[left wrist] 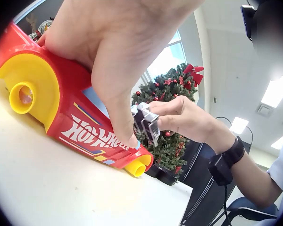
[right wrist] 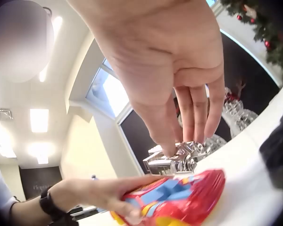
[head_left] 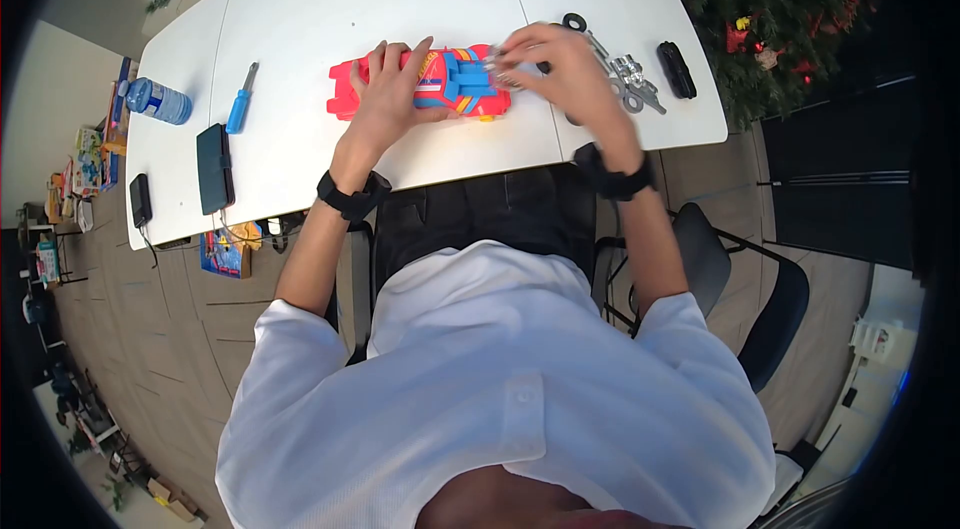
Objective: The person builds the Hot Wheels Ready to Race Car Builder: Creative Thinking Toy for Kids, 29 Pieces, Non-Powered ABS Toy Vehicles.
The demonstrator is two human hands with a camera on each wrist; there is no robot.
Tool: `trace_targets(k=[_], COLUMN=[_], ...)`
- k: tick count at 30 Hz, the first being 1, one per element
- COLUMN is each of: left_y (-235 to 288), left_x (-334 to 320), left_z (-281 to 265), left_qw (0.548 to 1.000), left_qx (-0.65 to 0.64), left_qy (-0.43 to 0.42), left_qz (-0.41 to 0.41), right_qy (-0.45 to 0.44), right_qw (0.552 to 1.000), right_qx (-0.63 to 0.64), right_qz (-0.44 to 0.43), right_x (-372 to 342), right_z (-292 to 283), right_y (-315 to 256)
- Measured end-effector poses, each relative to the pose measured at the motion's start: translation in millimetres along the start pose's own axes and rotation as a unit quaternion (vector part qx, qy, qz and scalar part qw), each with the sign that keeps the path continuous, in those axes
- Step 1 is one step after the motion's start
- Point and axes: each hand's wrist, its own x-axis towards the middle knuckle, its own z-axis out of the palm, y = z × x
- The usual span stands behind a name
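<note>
A red toy car point(head_left: 343, 94) with a blue top, yellow wheel hubs and "Hot Wheels" lettering lies on the white table. My left hand point(head_left: 385, 104) holds it from above, thumb along the near side and fingers over the top. Over the car's right end, my right hand point(head_left: 570, 69) pinches a shiny chrome piece point(right wrist: 172, 162) shaped like an engine part. The left wrist view has this chrome piece point(left wrist: 146, 123) just above the blue top, close to the left thumb. Its underside is hidden.
Loose grey and chrome parts point(head_left: 633, 79) and a black tyre point(head_left: 574, 22) lie to the right, beside a black case point(head_left: 677, 71). On the left are a blue screwdriver point(head_left: 239, 111), a water bottle point(head_left: 158, 101), a dark flat device point(head_left: 214, 169) and a small corded black device point(head_left: 140, 199).
</note>
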Motion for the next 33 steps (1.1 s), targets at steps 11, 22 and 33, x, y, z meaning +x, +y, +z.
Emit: trace_targets(k=[11, 22, 33], left_y=[4, 1, 2], left_x=[-1, -3, -4], left_z=[-5, 2, 0], left_qw=[0.999, 1.0, 1.0], left_qx=[0.034, 0.017, 0.018], left_qy=[-0.022, -0.015, -0.018], left_qz=[-0.019, 0.001, -0.008], right_qy=[0.047, 0.038, 0.078], right_qw=[0.994, 0.926, 0.993], right_qx=[-0.094, -0.376, -0.08], right_qz=[0.036, -0.019, 0.034], right_x=[7, 8, 2], right_z=[68, 100, 34], right_y=[-10, -44, 11])
